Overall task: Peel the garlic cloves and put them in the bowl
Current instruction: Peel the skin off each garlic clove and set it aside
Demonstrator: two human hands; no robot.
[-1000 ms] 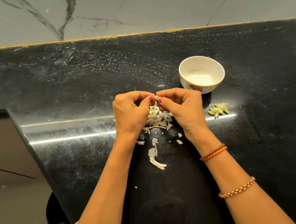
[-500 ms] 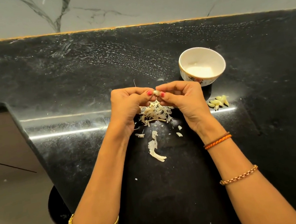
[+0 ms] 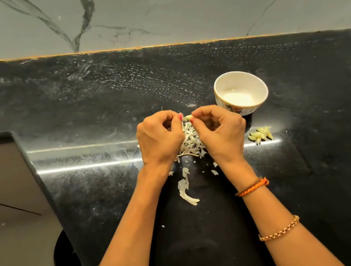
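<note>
Left hand (image 3: pixel 159 137) and right hand (image 3: pixel 220 130) pinch 1 garlic clove (image 3: pixel 187 117) mid-counter above the peel pile (image 3: pixel 191 142) so skins fall there, the bowl (image 3: pixel 240 92) just right for drop-off.

1. Black speckled stone countertop (image 3: pixel 72 98): fills mid-frame w/ a bright light streak across it; orange-edged back border at top.
2. White bowl (image 3: pixel 221 93), patterned outer wall: stands upright on countertop, right of center.
3. Peeled garlic cloves (image 3: pixel 261 134): small pale yellow cluster just below-right of bowl, apart from it.
4. Heap of papery skins (image 3: pixel 190 140): center of frame.
5. Loose skin strip (image 3: pixel 186 192) & small flakes (image 3: pixel 214 172): below heap.
</note>
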